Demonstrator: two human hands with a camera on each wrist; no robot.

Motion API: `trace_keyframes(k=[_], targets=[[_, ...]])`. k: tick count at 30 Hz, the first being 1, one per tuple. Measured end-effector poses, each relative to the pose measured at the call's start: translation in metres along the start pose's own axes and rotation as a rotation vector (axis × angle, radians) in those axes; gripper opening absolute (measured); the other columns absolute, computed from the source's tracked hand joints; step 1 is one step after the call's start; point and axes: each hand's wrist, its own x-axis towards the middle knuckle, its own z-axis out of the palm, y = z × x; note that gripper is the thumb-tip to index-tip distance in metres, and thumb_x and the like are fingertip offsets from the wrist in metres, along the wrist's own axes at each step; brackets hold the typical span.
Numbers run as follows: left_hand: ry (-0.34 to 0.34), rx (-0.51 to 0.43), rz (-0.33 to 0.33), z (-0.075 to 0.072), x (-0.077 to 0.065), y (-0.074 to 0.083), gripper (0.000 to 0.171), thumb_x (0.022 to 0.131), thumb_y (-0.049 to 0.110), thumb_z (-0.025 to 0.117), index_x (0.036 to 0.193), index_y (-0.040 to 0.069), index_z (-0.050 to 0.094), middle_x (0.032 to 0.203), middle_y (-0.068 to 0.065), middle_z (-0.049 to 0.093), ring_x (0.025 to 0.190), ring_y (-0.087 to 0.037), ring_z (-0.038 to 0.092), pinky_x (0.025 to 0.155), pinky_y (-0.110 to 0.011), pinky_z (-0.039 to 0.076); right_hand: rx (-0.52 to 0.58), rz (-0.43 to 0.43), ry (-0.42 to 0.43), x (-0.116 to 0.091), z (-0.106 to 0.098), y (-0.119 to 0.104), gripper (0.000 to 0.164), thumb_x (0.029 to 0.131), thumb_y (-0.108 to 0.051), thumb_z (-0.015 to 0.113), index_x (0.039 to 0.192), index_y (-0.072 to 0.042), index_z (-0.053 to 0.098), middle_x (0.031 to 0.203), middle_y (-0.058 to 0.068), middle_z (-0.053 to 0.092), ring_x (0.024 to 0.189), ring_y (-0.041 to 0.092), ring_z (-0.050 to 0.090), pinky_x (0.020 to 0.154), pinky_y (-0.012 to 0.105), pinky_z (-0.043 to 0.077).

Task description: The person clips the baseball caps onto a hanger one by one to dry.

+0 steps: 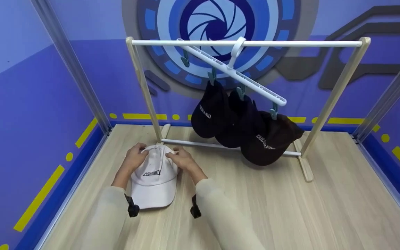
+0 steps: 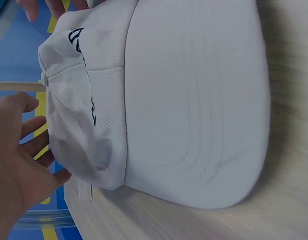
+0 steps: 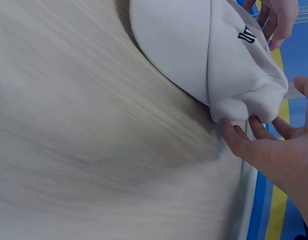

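Note:
A white baseball cap (image 1: 154, 195) with dark lettering lies on the wooden table, its brim toward me. My left hand (image 1: 135, 160) holds the left side of its crown, and my right hand (image 1: 183, 160) holds the right side. In the head view both thumbs are over the top of the crown. The left wrist view has the left fingers (image 2: 40, 145) along the cap's side, with the thumb near the crown. Over in the right wrist view, the right fingertips (image 3: 256, 125) curl at the crown's lower edge.
Behind the cap stands a wooden rack with a white top bar (image 1: 307, 43). A white clip hanger (image 1: 259, 86) hangs from it at a slant, carrying three dark caps (image 1: 266, 147). One green clip (image 1: 185, 59) at its far end holds nothing. Blue-purple walls (image 1: 23, 104) surround the table.

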Motion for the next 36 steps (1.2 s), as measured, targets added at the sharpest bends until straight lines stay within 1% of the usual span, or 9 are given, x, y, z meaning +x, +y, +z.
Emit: trace_keyframes(k=[4,9,13,17,19,23,26,29,36], targets=[[0.003,0.020,0.010,0.003,0.000,0.000,0.033,0.090,0.012,0.056,0.117,-0.007,0.056,0.113,-0.026,0.060,0.109,-0.039,0.054,0.096,-0.048,0.040,-0.021,-0.033,0.044,0.003,0.005,0.006,0.061,0.087,-0.037,0.062,0.135,-0.003,0.047,0.126,0.018,0.056,0.115,0.029,0.053,0.096,0.038,0.043],[-0.002,0.029,0.034,0.004,0.001,0.001,0.029,0.089,0.013,0.057,0.111,-0.005,0.060,0.109,-0.023,0.062,0.106,-0.038,0.055,0.094,-0.048,0.041,0.014,-0.055,0.032,0.005,0.006,0.010,0.063,0.086,-0.038,0.064,0.135,-0.003,0.046,0.134,0.017,0.051,0.124,0.030,0.047,0.102,0.040,0.040],[0.011,0.035,0.047,0.004,0.003,0.000,0.024,0.088,0.013,0.057,0.104,-0.003,0.064,0.103,-0.019,0.064,0.100,-0.035,0.057,0.090,-0.046,0.042,0.031,-0.090,0.023,0.007,0.008,0.011,0.064,0.085,-0.036,0.067,0.133,-0.001,0.047,0.132,0.018,0.052,0.123,0.029,0.048,0.101,0.040,0.040],[0.028,0.040,0.075,0.005,0.002,-0.002,0.017,0.088,0.011,0.058,0.097,-0.002,0.065,0.096,-0.018,0.061,0.094,-0.033,0.054,0.086,-0.046,0.040,0.052,-0.112,0.016,0.008,0.010,0.013,0.065,0.083,-0.034,0.070,0.133,0.000,0.047,0.129,0.018,0.054,0.119,0.028,0.050,0.099,0.039,0.042],[0.028,0.032,0.082,0.004,0.001,-0.002,0.015,0.088,0.012,0.058,0.095,-0.001,0.064,0.096,-0.017,0.060,0.094,-0.032,0.053,0.086,-0.045,0.040,0.064,-0.122,0.011,0.009,0.011,0.013,0.064,0.083,-0.033,0.070,0.132,0.000,0.048,0.127,0.017,0.055,0.117,0.027,0.052,0.097,0.039,0.044],[0.002,0.009,0.086,0.003,-0.002,0.000,0.013,0.091,0.015,0.057,0.094,0.003,0.063,0.095,-0.012,0.060,0.091,-0.027,0.053,0.083,-0.040,0.040,0.072,-0.136,-0.004,0.009,0.010,0.014,0.060,0.083,-0.033,0.071,0.130,-0.001,0.050,0.125,0.015,0.056,0.114,0.025,0.053,0.095,0.037,0.045],[-0.001,-0.022,0.086,0.001,-0.003,0.001,0.011,0.093,0.017,0.057,0.092,0.007,0.063,0.088,-0.007,0.060,0.085,-0.023,0.052,0.078,-0.035,0.039,0.072,-0.140,-0.017,0.009,0.008,0.014,0.060,0.084,-0.034,0.069,0.131,-0.002,0.050,0.128,0.014,0.055,0.117,0.025,0.052,0.097,0.037,0.044],[0.014,-0.047,0.103,-0.001,-0.003,0.000,0.010,0.093,0.017,0.058,0.090,0.009,0.063,0.083,-0.004,0.059,0.080,-0.020,0.051,0.074,-0.032,0.039,0.077,-0.135,-0.033,0.010,0.006,0.015,0.064,0.085,-0.037,0.068,0.134,-0.002,0.048,0.132,0.014,0.053,0.121,0.026,0.050,0.099,0.038,0.042],[0.027,-0.086,0.112,-0.002,-0.007,-0.004,0.010,0.094,0.017,0.057,0.093,0.009,0.063,0.090,-0.005,0.063,0.085,-0.019,0.053,0.078,-0.033,0.040,0.088,-0.129,-0.073,0.008,0.010,0.015,0.070,0.084,-0.043,0.068,0.138,-0.007,0.044,0.134,0.012,0.051,0.122,0.025,0.049,0.099,0.039,0.042]])
